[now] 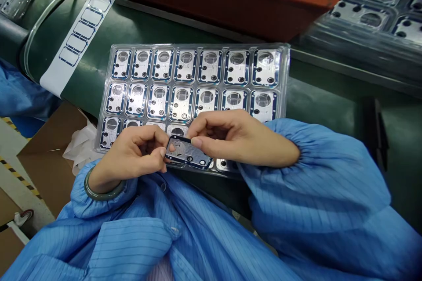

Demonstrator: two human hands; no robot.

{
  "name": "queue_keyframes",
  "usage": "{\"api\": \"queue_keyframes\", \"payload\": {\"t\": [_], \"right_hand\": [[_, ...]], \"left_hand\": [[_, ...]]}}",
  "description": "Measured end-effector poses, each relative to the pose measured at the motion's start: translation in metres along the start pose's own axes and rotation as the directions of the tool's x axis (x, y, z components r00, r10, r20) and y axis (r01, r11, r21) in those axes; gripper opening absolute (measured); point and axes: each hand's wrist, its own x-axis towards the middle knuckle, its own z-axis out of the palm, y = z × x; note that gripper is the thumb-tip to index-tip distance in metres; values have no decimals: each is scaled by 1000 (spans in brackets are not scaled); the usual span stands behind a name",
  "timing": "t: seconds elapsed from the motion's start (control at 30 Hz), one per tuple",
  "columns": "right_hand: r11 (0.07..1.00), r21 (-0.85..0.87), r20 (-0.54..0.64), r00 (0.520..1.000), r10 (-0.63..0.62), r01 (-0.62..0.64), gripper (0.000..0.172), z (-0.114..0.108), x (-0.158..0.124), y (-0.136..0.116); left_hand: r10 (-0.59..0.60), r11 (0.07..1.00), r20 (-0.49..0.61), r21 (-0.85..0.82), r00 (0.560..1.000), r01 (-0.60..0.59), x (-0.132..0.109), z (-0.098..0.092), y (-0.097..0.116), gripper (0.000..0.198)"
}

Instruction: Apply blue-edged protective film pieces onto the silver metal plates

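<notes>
The left hand [132, 156] and the right hand [227, 134] are both grasping one small metal plate with a dark blue frame [187, 153]. The left fingers pinch its left end, and the right thumb and fingers hold its upper edge. This plate is held tilted just above the bottom row of a transparent plastic tray [283, 96], near the lower middle of the frame. The tray has three rows of similar plates, but the hands and the held plate cover most of the bottom row, so I cannot count the plates there. The lower edge of the tray is also hidden behind the hands.

Above the tray, a strip of green conveyor belt [323, 92] runs between the tray and an orange case [231, 4], which is cut off by the top edge. To the right of the tray, the belt continues to the frame edge. In the upper right, a stack of more trays [372, 13] is blurred and cut off. In the upper left lies a white strip with blue-outlined frames [82, 30], and it goes over the belt edge. Blue striped sleeves [313, 193] fill the bottom of the picture, and at lower left is a cardboard box [46, 162].
</notes>
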Motion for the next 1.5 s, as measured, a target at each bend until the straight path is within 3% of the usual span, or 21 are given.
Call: {"api": "queue_keyframes", "payload": {"t": [0.23, 0.9, 1.13, 1.4, 1.5], "right_hand": [[1000, 25, -21, 1000, 10, -9, 4, 0, 0, 0], [1000, 6, -14, 1000, -12, 12, 7, 1, -1, 0], [999, 34, -30, 1000, 7, -6, 7, 2, -1, 1], [991, 130, -98, 994, 51, -38, 18, 5, 1, 3], [985, 160, -127, 989, 78, -57, 25, 6, 1, 0]], "left_hand": [[83, 997, 14, -8, 996, -83, -2, -2, -6, 10], [-4, 994, -34, -106, 999, 0, -4, 0, -6, 2], [28, 986, -41, -163, 999, -34, -4, -2, -7, 3], [79, 961, -157, -251, 985, -117, -1, 1, -12, 17], [79, 966, -262, -220, 962, -139, 0, 4, -14, 21]]}}
